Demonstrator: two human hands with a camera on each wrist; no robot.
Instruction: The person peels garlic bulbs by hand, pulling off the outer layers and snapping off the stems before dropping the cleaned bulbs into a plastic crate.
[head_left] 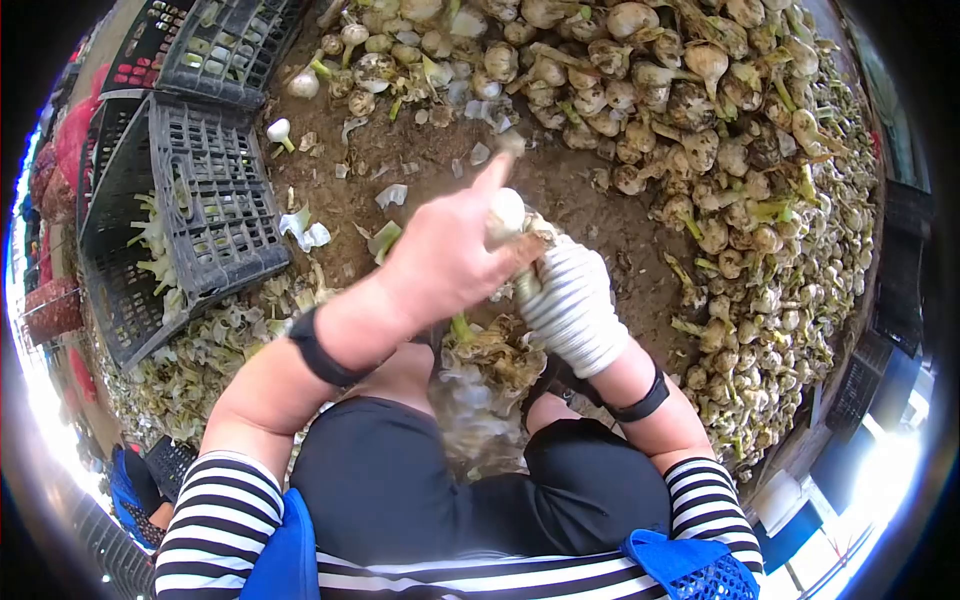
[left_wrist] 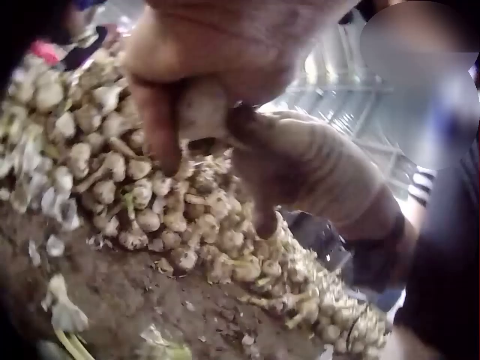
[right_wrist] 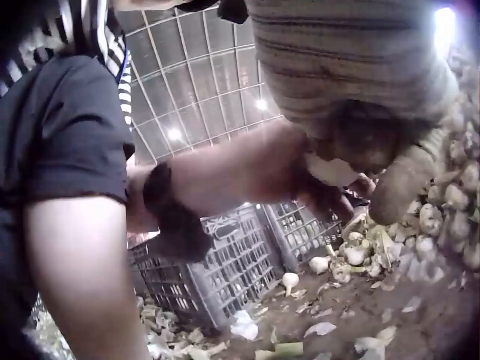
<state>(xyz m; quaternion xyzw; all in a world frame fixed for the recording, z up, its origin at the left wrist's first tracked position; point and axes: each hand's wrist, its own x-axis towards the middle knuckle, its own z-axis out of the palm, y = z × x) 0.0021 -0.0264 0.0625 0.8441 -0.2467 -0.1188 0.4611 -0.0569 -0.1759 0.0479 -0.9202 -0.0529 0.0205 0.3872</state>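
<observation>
A pale garlic bulb (head_left: 507, 208) is between the two hands, in front of the knees. My bare left hand (head_left: 450, 245) holds it, with the thumb along its near side and the index finger stretched forward. On its other side, my right hand (head_left: 572, 305) in a white knitted glove has its fingers curled in against the bulb. In the left wrist view the garlic bulb (left_wrist: 202, 111) shows between the bare fingers, close to the gloved fingertips. The bulb's lower end is hidden by the fingers.
A large heap of untrimmed garlic (head_left: 640, 90) spreads ahead and to the right. Black plastic crates (head_left: 215, 190) stand at the left. Loose skins (head_left: 392, 196) and a single clean bulb (head_left: 279, 130) lie on the dirt floor. Peelings (head_left: 495, 365) are piled between the legs.
</observation>
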